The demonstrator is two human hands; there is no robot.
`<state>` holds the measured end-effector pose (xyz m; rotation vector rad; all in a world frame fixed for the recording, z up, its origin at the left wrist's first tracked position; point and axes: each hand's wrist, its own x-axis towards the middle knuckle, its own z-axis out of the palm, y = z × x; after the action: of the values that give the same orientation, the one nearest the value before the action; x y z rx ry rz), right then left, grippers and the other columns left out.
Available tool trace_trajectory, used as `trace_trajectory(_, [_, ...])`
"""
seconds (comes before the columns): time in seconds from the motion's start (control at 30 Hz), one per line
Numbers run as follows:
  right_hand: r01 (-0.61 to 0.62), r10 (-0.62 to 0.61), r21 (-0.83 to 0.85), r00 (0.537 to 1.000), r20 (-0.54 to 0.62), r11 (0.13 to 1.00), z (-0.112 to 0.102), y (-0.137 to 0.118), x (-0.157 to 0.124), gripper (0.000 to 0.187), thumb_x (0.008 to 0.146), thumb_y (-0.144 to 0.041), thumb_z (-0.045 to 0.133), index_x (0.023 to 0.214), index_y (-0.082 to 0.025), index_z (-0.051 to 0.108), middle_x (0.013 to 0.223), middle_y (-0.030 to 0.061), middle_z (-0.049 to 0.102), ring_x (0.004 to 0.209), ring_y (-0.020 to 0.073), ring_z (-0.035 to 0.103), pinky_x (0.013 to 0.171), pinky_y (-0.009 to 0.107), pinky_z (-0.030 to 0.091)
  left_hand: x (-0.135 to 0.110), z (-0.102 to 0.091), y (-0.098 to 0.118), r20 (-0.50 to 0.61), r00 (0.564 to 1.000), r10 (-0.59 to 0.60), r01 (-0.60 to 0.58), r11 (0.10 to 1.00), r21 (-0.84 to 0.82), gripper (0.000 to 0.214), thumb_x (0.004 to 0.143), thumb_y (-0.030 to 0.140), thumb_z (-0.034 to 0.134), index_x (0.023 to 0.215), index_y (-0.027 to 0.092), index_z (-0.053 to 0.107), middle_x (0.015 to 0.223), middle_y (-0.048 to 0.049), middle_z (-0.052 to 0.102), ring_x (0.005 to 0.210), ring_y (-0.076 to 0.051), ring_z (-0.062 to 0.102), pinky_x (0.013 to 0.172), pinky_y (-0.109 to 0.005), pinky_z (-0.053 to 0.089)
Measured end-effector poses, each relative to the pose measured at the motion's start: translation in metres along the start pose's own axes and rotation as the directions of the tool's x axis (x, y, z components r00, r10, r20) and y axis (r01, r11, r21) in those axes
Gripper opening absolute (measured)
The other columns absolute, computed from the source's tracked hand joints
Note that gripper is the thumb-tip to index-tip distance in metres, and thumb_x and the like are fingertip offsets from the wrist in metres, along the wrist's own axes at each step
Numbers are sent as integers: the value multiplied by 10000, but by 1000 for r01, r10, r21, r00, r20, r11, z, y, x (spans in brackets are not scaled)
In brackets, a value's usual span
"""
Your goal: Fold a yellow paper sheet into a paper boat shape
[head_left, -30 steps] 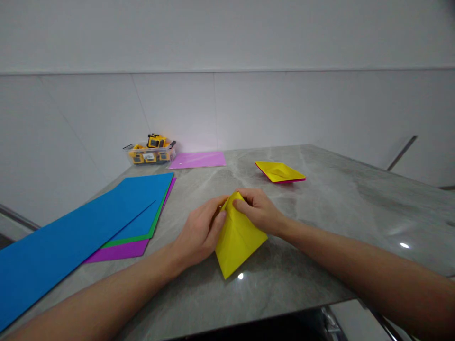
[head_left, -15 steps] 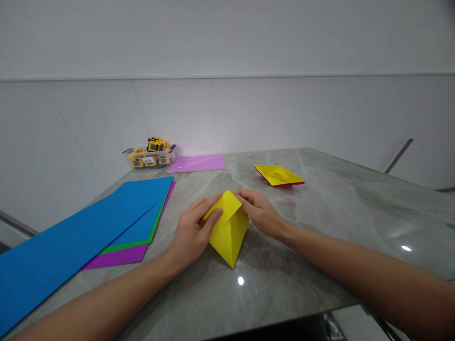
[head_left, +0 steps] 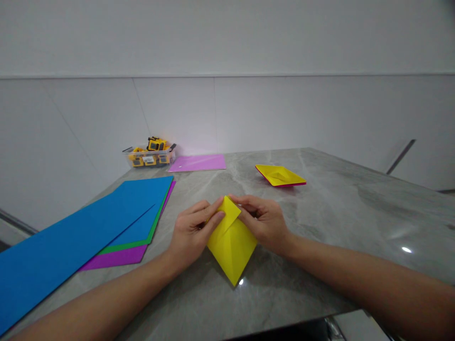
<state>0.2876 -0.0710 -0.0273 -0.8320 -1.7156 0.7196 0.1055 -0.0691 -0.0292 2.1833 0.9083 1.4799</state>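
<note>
A folded sheet of yellow paper (head_left: 232,248), roughly diamond-shaped with creases down its middle, is between my hands over the grey table. My left hand (head_left: 192,228) pinches its upper left edge, thumb on the near face. At the upper right edge, my right hand (head_left: 265,221) grips the paper with thumb and fingers; part of that edge is hidden behind the hand. The lower corner points toward me. Beyond my right hand, a folded paper boat (head_left: 280,175), yellow inside and magenta outside, rests on the table.
To the left lie large blue sheets (head_left: 106,220) over a green sheet (head_left: 152,233) and a purple sheet (head_left: 122,256). A clear plastic box (head_left: 149,157) of yellow toy vehicles stands at the back, beside a pink sheet (head_left: 199,162). The grey marble table (head_left: 337,203) meets a white wall.
The yellow paper has opened out wider and flatter, its lower corner now nearer me. Both hands have shifted slightly toward me, and my right hand has turned with its fingers more curled.
</note>
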Motion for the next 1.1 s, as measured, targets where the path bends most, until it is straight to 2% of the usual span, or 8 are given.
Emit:
trace_trajectory(0.2, [56, -56, -26, 998, 18, 998, -3, -1, -1, 302, 870, -352, 516, 1049, -167, 674, 622, 4, 607, 489, 101, 467, 441, 217, 348, 2, -2, 4, 28, 998, 52, -53, 999, 10, 295, 869, 216, 593, 1153, 228, 671, 656, 16, 499, 571, -93, 469, 475, -200, 369])
trace_trajectory(0.43, [106, -104, -79, 994, 28, 991, -4, -4, -1, 269, 883, -318, 510, 1016, -155, 677, 631, 11, 635, 489, 102, 488, 448, 220, 358, 2, -4, 2, 50, 996, 78, -78, 997, -5, 291, 859, 198, 602, 1140, 211, 678, 657, 9, 532, 575, -96, 493, 477, -199, 389])
trace_trajectory(0.53, [93, -91, -63, 995, 32, 994, -4, -4, -1, 268, 884, -322, 507, 1007, -155, 677, 642, 15, 647, 496, 105, 510, 451, 221, 366, 2, -4, 2, 39, 998, 41, -40, 999, -30, 280, 836, 205, 631, 1109, 206, 696, 667, 0, 574, 584, -100, 512, 476, -199, 400])
trace_trajectory(0.63, [100, -98, -55, 994, 41, 993, -2, -5, -2, 268, 883, -324, 508, 1007, -163, 682, 678, 21, 671, 509, 107, 532, 462, 220, 387, 2, -1, 4, 14, 999, -52, 53, 994, -96, 258, 819, 215, 651, 1069, 217, 717, 762, -28, 663, 642, -119, 570, 514, -210, 446])
trace_trajectory(0.73, [114, -113, -46, 993, 36, 992, 0, -5, -2, 259, 885, -303, 514, 1015, -162, 687, 734, 33, 700, 536, 109, 557, 479, 219, 409, 3, 1, 8, -10, 993, -117, 115, 983, -146, 216, 813, 218, 656, 1012, 226, 741, 778, -30, 689, 645, -120, 583, 519, -207, 451])
trace_trajectory(0.97, [187, -186, -70, 982, 25, 980, 0, -2, -2, 242, 881, -233, 517, 1027, -179, 703, 799, 27, 728, 568, 103, 601, 486, 200, 438, 6, -1, 12, 35, 993, -116, 120, 982, -145, 193, 820, 207, 640, 971, 231, 757, 651, -4, 606, 567, -95, 514, 464, -190, 373])
trace_trajectory(1.1, [209, -208, -75, 978, 25, 975, -1, -4, -2, 239, 875, -219, 519, 1011, -169, 710, 755, 20, 726, 521, 92, 575, 453, 193, 413, 7, -2, 13, 56, 990, -129, 136, 980, -149, 188, 819, 200, 637, 959, 222, 761, 649, -3, 598, 571, -93, 509, 476, -191, 369])
